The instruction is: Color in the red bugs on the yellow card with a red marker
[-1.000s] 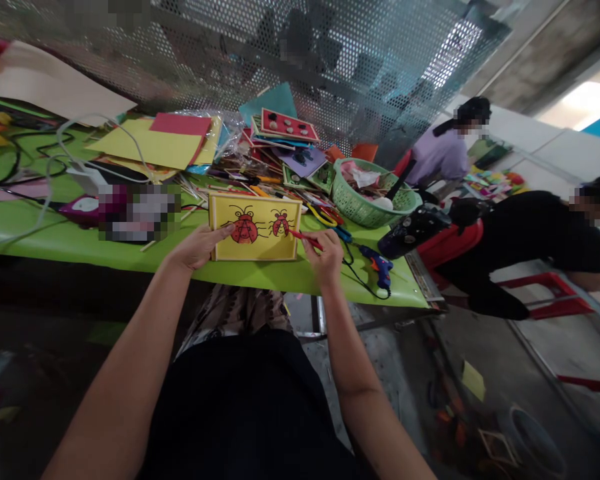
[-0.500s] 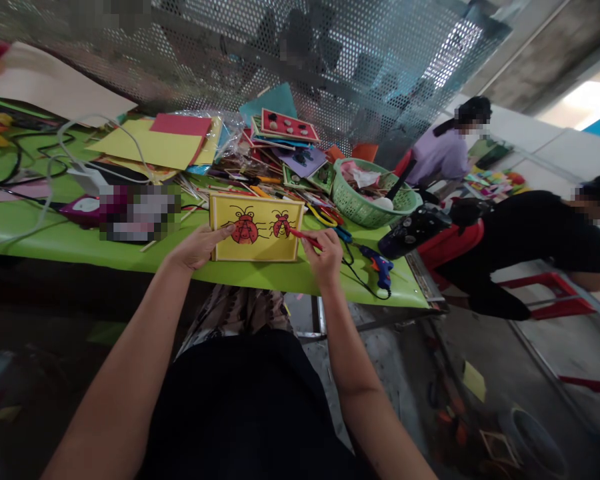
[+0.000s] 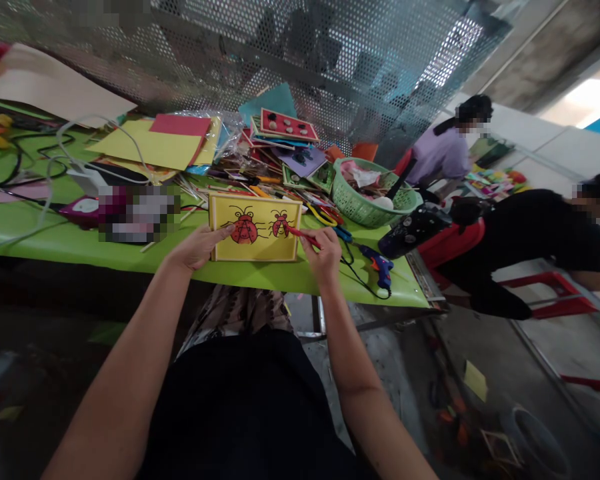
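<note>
My left hand [image 3: 196, 248] grips the left edge of a yellow framed card [image 3: 260, 250], its thumb on the front. The card is tilted up above the table's front edge. On it are two red ladybugs with black outlines, a larger one [image 3: 245, 231] at left and a smaller one [image 3: 281, 228] at right. My right hand [image 3: 325, 252] is closed round a red marker [image 3: 305, 235], whose tip meets the right side of the smaller ladybug. The fingers of my left hand behind the card are hidden.
Behind the card lie scissors [image 3: 323, 213], sticks and a pile of framed pictures [image 3: 287, 127]. A green basket [image 3: 365, 212], a dark bottle [image 3: 405, 233] and a blue glue gun [image 3: 380, 265] are at right. Coloured paper [image 3: 150, 147] and cables lie left. Two people sit at right.
The marker and my right hand have shifted very slightly left on the smaller ladybug. My left hand keeps its hold on the card.
</note>
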Motion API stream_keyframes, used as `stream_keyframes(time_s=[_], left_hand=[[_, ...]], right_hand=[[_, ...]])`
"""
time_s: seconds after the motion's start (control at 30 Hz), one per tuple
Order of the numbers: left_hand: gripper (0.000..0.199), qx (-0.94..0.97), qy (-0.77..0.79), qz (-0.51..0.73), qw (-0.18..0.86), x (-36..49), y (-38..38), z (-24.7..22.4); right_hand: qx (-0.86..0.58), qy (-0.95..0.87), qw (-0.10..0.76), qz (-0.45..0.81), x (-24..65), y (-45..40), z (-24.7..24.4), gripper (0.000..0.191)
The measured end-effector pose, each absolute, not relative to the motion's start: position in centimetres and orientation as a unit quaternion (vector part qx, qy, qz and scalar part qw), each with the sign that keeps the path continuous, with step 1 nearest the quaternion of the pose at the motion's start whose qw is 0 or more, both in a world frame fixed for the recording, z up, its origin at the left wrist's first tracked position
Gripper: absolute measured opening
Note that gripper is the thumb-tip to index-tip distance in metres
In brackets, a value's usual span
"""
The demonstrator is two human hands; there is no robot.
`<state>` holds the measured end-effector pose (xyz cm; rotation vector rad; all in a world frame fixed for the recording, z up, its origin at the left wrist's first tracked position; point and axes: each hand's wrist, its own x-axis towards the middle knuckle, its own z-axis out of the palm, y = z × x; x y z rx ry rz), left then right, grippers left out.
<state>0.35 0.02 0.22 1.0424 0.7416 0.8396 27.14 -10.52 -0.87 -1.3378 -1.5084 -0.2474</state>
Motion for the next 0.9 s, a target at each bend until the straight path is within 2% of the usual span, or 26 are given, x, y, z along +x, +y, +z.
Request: stream_keyframes(time_s=[0.4,0.53,0.9], left_hand=[[0.042,0.483,0.325,0.378,0.72,0.3,0.1,-0.1],[0.038,0.481,0.325,0.383,0.719,0.4,0.1,0.0],[0.026,0.481,0.349,0.388,0.704,0.6,-0.6,1.0]], right_hand=[[-0.57,-0.617,0.533,-0.105,26.0,-11.2,0.2,0.015],[-0.565,-0.607,0.552,-0.094,25.3,-11.1,-0.2,0.014],[-0.57,-0.614,0.536,-0.105,25.4,-11.0,-1.0,0.013]])
